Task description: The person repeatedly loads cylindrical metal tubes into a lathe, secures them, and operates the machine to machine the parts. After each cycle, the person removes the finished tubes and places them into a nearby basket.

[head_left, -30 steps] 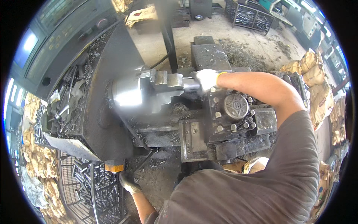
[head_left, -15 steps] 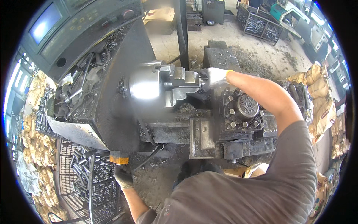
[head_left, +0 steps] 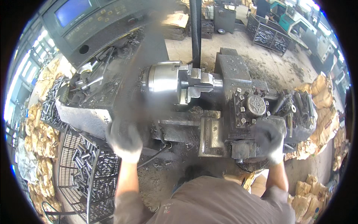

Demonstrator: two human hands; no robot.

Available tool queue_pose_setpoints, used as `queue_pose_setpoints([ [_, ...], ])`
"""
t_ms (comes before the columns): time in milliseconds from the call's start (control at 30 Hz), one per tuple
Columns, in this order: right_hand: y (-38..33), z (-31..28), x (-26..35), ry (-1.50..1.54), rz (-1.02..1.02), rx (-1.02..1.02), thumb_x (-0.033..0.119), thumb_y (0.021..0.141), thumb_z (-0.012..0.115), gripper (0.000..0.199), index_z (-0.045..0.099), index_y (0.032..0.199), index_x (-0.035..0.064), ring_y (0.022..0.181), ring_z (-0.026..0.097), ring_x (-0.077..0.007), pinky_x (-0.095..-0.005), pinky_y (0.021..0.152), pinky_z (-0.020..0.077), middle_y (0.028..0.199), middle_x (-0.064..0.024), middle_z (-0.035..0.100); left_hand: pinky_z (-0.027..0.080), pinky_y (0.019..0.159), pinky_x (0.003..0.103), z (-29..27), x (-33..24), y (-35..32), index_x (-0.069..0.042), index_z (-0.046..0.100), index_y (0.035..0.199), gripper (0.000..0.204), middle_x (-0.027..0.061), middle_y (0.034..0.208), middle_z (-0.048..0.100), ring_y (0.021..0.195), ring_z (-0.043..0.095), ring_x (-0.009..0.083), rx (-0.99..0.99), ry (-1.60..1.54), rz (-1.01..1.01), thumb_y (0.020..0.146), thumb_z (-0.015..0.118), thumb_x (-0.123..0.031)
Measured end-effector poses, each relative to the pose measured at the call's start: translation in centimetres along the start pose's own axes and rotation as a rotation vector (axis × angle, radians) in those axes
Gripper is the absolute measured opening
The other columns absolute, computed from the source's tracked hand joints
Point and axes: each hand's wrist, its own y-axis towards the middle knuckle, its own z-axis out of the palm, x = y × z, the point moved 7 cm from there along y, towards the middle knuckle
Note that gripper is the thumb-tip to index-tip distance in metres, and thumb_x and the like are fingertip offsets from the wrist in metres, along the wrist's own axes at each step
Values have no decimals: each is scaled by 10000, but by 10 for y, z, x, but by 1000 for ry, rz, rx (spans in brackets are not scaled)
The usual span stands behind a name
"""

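In front of me is a lathe with a bright steel chuck (head_left: pixel 163 80). A short, shiny round metal piece (head_left: pixel 217 83) shows at the tips of its stepped jaws (head_left: pixel 201 78). My left hand (head_left: pixel 126 141), in a white glove with dark fingers, is at the front corner of the headstock; motion smears its fingers. My right hand (head_left: pixel 270 141), gloved alike, is beside the lower right of the square tool post (head_left: pixel 250 107). Its fingers are blurred as well, and whatever they may touch is hidden.
Below left stands a mesh crate (head_left: pixel 69 160) of metal tubes. Tools, including a wrench (head_left: pixel 89 83), lie on the headstock cover. A control panel (head_left: pixel 93 26) rises behind it. Brown paper sacks (head_left: pixel 39 138) line the left; more sacks (head_left: pixel 322 123) stand at right. Metal chips litter the floor.
My right hand has left the chuck jaws and come back toward me, beside the tool post. My left hand has risen from near the crate and orange block to the headstock's front. The view has shifted.
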Motion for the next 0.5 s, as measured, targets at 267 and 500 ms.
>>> queue_pose_setpoints([
  [267, -94, 45, -72, 305, 481, 140, 47, 910, 819, 356, 746, 1251, -27, 995, 785, -153, -324, 885, 630, 1066, -125, 824, 592, 913, 579, 233, 31, 227, -97, 221, 1717, 828, 318, 1142, 748, 1000, 751, 501, 409, 371, -134, 1015, 601, -320],
  [500, -109, 71, -77, 175, 458, 384, 186, 956, 819, 338, 762, 1260, 52, 953, 809, -180, -336, 841, 643, 1037, -151, 822, 581, 841, 589, 194, -14, 182, -80, 371, 1634, 706, 298, 1186, 752, 972, 754, 508, 62, 156, 43, 1024, 634, -318],
])
